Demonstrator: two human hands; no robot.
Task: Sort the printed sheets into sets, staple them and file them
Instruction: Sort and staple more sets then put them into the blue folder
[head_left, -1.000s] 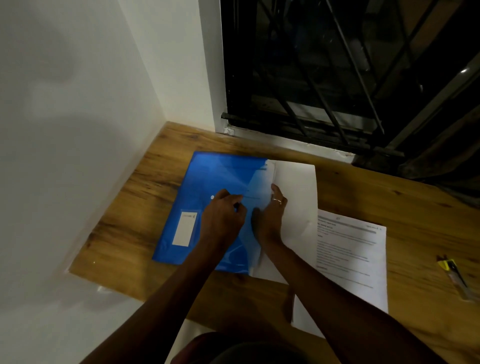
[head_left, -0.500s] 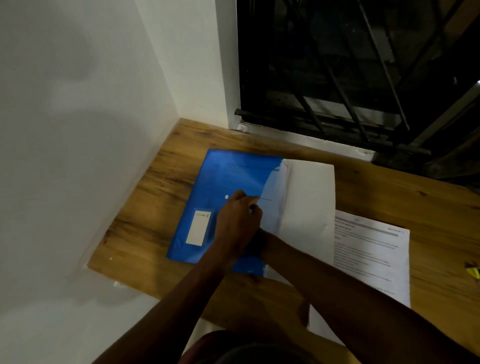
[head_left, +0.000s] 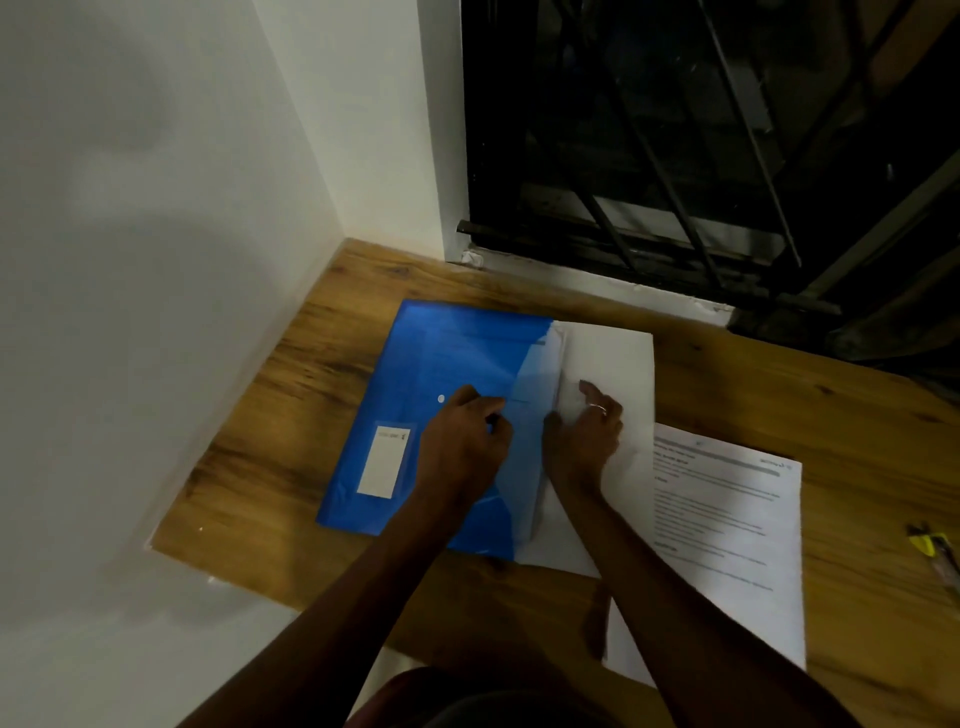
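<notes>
Left hand (head_left: 462, 441) pinches the flap of one blue folder (head_left: 415, 374) near the table's (head_left: 291, 415) far-left corner; right hand (head_left: 582, 436) presses, fingers relaxed, on one white sheet stack (head_left: 608, 364) half inside it. One printed sheet (head_left: 727, 519) lies beside it; one yellow tool (head_left: 930, 545) at the right edge

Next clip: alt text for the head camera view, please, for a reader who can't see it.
A person's left hand pinches the flap of a blue folder on a wooden desk while the right hand presses on white sheets sticking out of its open side. A printed page lies to their right; a barred window is behind the desk.
</notes>
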